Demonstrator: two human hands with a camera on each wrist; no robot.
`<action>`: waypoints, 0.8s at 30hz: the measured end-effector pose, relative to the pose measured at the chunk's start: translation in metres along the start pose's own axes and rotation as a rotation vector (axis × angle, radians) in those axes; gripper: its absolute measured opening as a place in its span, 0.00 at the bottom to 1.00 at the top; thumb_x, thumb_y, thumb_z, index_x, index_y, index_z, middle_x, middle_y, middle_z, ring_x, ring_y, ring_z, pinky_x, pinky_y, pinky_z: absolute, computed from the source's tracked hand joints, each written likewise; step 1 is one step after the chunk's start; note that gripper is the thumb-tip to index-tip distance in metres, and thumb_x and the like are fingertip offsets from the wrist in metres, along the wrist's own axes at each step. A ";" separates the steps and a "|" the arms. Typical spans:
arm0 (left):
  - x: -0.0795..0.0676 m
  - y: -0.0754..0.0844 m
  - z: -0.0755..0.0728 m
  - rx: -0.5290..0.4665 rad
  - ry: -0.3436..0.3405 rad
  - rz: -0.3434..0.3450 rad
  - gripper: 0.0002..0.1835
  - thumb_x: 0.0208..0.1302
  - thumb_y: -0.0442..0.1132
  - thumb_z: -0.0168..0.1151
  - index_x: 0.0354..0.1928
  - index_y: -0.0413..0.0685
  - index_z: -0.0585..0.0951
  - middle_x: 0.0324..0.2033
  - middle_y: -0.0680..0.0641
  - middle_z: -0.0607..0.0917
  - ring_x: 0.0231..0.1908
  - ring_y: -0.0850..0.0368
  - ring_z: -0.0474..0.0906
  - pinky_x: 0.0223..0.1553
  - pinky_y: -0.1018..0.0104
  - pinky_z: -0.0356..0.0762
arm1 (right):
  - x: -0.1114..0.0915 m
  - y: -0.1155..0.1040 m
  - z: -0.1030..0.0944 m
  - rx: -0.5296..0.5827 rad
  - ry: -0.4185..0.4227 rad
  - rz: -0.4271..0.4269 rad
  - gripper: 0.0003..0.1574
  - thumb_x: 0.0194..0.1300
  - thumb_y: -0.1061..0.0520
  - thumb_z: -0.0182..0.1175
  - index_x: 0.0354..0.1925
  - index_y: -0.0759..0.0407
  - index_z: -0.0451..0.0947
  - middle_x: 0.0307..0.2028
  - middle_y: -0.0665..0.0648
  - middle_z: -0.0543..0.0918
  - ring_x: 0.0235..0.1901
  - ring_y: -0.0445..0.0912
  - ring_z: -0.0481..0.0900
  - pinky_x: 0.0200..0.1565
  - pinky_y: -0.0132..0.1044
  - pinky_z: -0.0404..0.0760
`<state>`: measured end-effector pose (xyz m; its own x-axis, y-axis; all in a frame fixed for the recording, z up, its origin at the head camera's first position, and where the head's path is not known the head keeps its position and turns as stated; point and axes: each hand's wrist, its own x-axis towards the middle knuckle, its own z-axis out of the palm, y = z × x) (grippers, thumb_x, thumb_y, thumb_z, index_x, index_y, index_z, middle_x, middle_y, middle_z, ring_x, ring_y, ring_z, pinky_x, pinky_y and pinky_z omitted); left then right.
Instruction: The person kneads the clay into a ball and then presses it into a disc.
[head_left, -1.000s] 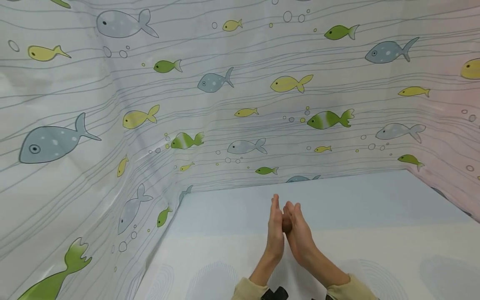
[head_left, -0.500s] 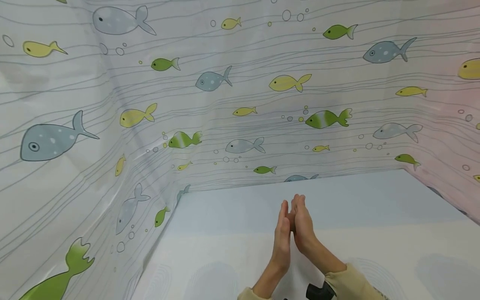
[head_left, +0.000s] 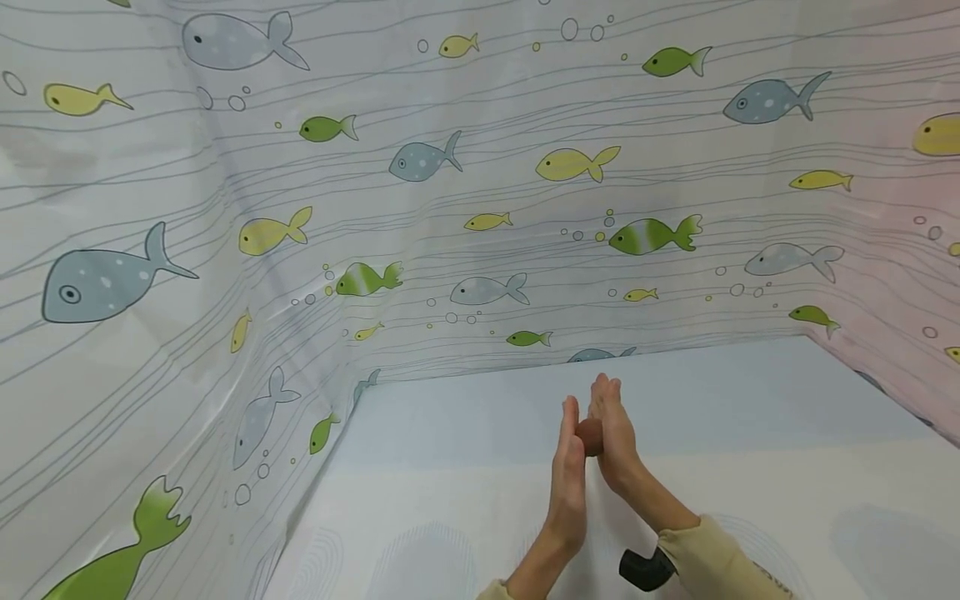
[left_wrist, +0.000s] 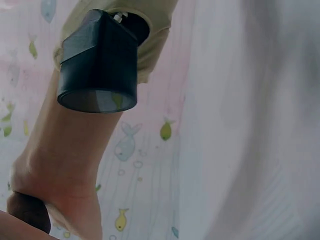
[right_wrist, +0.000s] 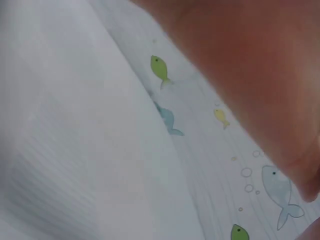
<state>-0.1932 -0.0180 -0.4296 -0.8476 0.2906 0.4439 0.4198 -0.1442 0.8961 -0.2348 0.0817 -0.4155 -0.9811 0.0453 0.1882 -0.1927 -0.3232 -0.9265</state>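
Observation:
A small brown ball (head_left: 590, 437) sits between my two upright palms in the head view. My left hand (head_left: 570, 475) is flat against its left side, fingers straight and pointing up. On the other side my right hand (head_left: 617, 429) presses it with straight fingers, its fingertips a little higher than the left ones. The left wrist view shows the ball (left_wrist: 29, 212) at the lower left corner, caught between the heel of the right hand (left_wrist: 70, 200) and a strip of the left hand (left_wrist: 20, 231). In the right wrist view a blurred hand (right_wrist: 250, 65) fills the upper right, and the ball is hidden.
Both hands are above a white and pale blue tabletop (head_left: 420, 492) with faint ring patterns. A fish-printed curtain (head_left: 420, 250) surrounds it at the back and sides. A black wrist camera (head_left: 647, 570) sticks out from the beige right sleeve (head_left: 723, 558).
Both hands have shifted slightly right with the ball between them. The palms slide against each other: the right hand has risen past the left, and more of the ball shows than half a second ago.

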 end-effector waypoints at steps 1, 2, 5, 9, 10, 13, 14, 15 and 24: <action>0.000 0.001 0.000 0.002 0.002 0.005 0.33 0.77 0.52 0.26 0.79 0.50 0.44 0.78 0.54 0.48 0.77 0.55 0.38 0.75 0.51 0.36 | -0.001 0.000 0.000 -0.002 -0.007 -0.005 0.48 0.77 0.31 0.25 0.78 0.58 0.25 0.78 0.56 0.29 0.77 0.49 0.28 0.74 0.47 0.30; 0.001 0.002 0.001 0.002 0.005 0.006 0.33 0.77 0.52 0.26 0.79 0.51 0.44 0.78 0.54 0.48 0.77 0.55 0.38 0.75 0.49 0.35 | -0.002 0.000 -0.001 0.006 -0.012 -0.003 0.49 0.76 0.31 0.26 0.78 0.57 0.26 0.78 0.56 0.30 0.77 0.50 0.28 0.74 0.48 0.30; 0.003 0.001 0.001 -0.007 0.021 -0.003 0.33 0.77 0.53 0.25 0.79 0.49 0.44 0.78 0.53 0.48 0.77 0.54 0.37 0.74 0.44 0.35 | -0.007 0.001 0.001 0.025 -0.049 -0.012 0.51 0.75 0.29 0.26 0.78 0.57 0.26 0.78 0.57 0.30 0.76 0.50 0.27 0.74 0.51 0.31; 0.009 -0.004 0.002 -0.062 0.070 -0.028 0.34 0.78 0.53 0.25 0.79 0.47 0.42 0.78 0.52 0.45 0.77 0.53 0.38 0.73 0.41 0.34 | -0.017 0.005 0.007 -0.001 -0.114 -0.048 0.49 0.76 0.31 0.22 0.77 0.59 0.25 0.78 0.57 0.30 0.77 0.50 0.28 0.74 0.54 0.34; 0.011 -0.004 0.001 -0.075 0.089 -0.030 0.34 0.77 0.54 0.25 0.79 0.47 0.42 0.78 0.52 0.45 0.77 0.53 0.38 0.73 0.41 0.34 | -0.020 0.006 0.009 -0.015 -0.128 -0.055 0.48 0.76 0.32 0.20 0.77 0.60 0.25 0.78 0.56 0.30 0.77 0.51 0.28 0.74 0.54 0.34; 0.018 -0.005 0.000 -0.102 0.154 -0.020 0.34 0.78 0.54 0.27 0.79 0.48 0.41 0.78 0.50 0.44 0.77 0.52 0.40 0.74 0.42 0.34 | -0.029 0.010 0.014 -0.029 -0.167 -0.073 0.45 0.77 0.34 0.17 0.77 0.59 0.24 0.78 0.55 0.30 0.77 0.51 0.28 0.74 0.51 0.33; 0.020 -0.005 -0.001 -0.098 0.176 -0.014 0.34 0.78 0.54 0.28 0.79 0.48 0.41 0.78 0.50 0.44 0.77 0.52 0.39 0.74 0.43 0.34 | -0.032 0.010 0.015 -0.028 -0.180 -0.068 0.45 0.77 0.34 0.17 0.77 0.58 0.23 0.78 0.53 0.30 0.77 0.49 0.28 0.75 0.45 0.34; 0.023 -0.005 -0.002 -0.100 0.196 -0.007 0.34 0.78 0.54 0.28 0.79 0.48 0.42 0.78 0.49 0.44 0.77 0.51 0.40 0.74 0.44 0.35 | -0.035 0.010 0.017 -0.023 -0.195 -0.068 0.44 0.77 0.34 0.16 0.77 0.57 0.23 0.78 0.53 0.29 0.77 0.49 0.27 0.75 0.38 0.37; 0.042 -0.001 -0.013 -0.108 0.292 0.041 0.35 0.77 0.54 0.33 0.79 0.48 0.43 0.78 0.49 0.44 0.77 0.50 0.37 0.74 0.44 0.35 | -0.056 0.001 0.029 0.019 -0.290 -0.036 0.43 0.77 0.36 0.14 0.75 0.57 0.15 0.77 0.57 0.23 0.76 0.53 0.20 0.71 0.57 0.26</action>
<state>-0.2333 -0.0184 -0.4123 -0.8948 0.0010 0.4465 0.4316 -0.2545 0.8654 -0.1797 0.0513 -0.4179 -0.9268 -0.2140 0.3085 -0.2241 -0.3441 -0.9118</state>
